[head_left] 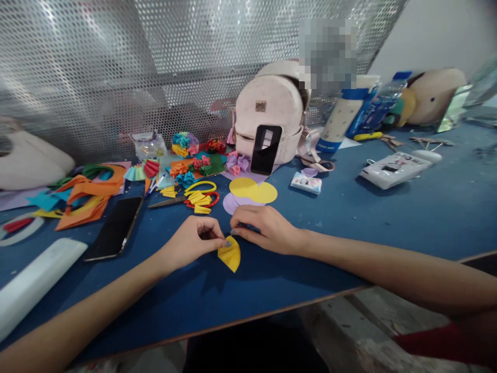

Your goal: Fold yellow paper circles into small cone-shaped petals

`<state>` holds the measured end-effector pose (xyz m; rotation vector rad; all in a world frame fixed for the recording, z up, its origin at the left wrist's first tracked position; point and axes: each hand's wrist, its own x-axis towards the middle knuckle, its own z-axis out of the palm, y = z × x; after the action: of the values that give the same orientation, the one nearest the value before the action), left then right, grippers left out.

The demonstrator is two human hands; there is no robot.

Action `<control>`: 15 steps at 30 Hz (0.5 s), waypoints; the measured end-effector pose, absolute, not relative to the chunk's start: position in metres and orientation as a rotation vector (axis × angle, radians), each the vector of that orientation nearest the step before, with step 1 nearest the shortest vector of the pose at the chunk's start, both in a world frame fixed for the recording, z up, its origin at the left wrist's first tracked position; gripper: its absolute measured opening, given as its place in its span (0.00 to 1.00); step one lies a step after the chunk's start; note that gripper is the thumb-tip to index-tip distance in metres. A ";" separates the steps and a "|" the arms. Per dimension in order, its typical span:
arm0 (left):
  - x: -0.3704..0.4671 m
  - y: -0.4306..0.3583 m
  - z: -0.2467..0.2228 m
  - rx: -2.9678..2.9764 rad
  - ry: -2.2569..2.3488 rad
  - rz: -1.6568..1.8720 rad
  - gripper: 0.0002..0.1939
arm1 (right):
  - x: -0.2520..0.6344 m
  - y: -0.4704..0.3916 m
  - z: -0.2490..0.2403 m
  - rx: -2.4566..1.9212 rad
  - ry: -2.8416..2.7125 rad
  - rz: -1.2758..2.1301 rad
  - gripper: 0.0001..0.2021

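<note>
A piece of folded yellow paper (232, 257), shaped like a wedge with creases, is held just above the blue table. My left hand (196, 239) pinches its upper left part between thumb and fingers. At the paper's top corner, my right hand (264, 228) has its thumb and fingertips closed together on the edge. Beyond the hands lie yellow paper circles (266, 192) and purple paper circles (230, 204), partly overlapping. Scissors (169, 202) with red and yellow handles rest to the left of these, with small folded yellow strips (199, 199) on top.
A phone (115, 228) lies at left, near a long white object (41, 285) and orange paper scraps (83, 199). Another phone (266, 149) leans on a pale backpack (267, 103). Folded paper flowers (185, 144), a tissue pack (306, 183) and a bottle (384, 106) stand farther back.
</note>
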<state>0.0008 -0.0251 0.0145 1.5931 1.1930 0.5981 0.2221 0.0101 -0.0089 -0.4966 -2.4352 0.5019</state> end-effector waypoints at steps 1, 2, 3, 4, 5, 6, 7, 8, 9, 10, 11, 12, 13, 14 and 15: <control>0.000 -0.025 0.015 1.575 1.192 0.595 0.10 | 0.222 0.011 -0.009 -0.503 -2.397 0.538 0.08; 0.000 -0.024 0.015 1.560 1.189 0.591 0.09 | 0.222 0.011 -0.009 -0.502 -2.365 0.574 0.09; -0.001 -0.023 0.015 1.548 1.185 0.584 0.09 | 0.222 0.011 -0.010 -0.496 -2.340 0.608 0.10; -0.002 -0.023 0.015 1.538 1.180 0.574 0.09 | 0.222 0.011 -0.011 -0.489 -2.324 0.637 0.10; -0.002 -0.022 0.015 1.533 1.175 0.562 0.09 | 0.221 0.010 -0.011 -0.482 -2.317 0.658 0.10; -0.003 -0.022 0.015 1.531 1.172 0.552 0.09 | 0.221 0.010 -0.012 -0.475 -2.318 0.668 0.11; -0.003 -0.022 0.015 1.532 1.170 0.550 0.09 | 0.220 0.009 -0.012 -0.471 -2.326 0.670 0.11; -0.003 -0.023 0.015 1.534 1.171 0.552 0.10 | 0.219 0.008 -0.012 -0.467 -2.338 0.666 0.11; -0.002 -0.023 0.015 1.538 1.173 0.556 0.11 | 0.219 0.007 -0.012 -0.467 -2.351 0.658 0.11; -0.001 -0.024 0.014 1.543 1.177 0.563 0.12 | 0.218 0.006 -0.012 -0.470 -2.365 0.646 0.10; 0.000 -0.025 0.014 1.552 1.182 0.571 0.13 | 0.218 0.005 -0.012 -0.474 -2.380 0.630 0.09; 0.001 -0.026 0.013 1.566 1.190 0.582 0.13 | 0.217 0.004 -0.011 -0.478 -2.396 0.611 0.08; 0.002 -0.027 0.012 1.585 1.200 0.595 0.14 | 0.217 0.003 -0.012 -0.480 -2.413 0.589 0.07; 0.002 -0.027 0.011 1.606 1.209 0.608 0.14 | 0.216 0.003 -0.012 -0.480 -2.429 0.563 0.07; 0.003 -0.028 0.010 1.628 1.216 0.619 0.14 | 0.216 0.002 -0.012 -0.478 -2.443 0.536 0.07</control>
<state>0.0025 -0.0279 0.0099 1.6284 1.2159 0.6194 0.2161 0.0023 -0.0121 -0.4780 -2.4432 0.5357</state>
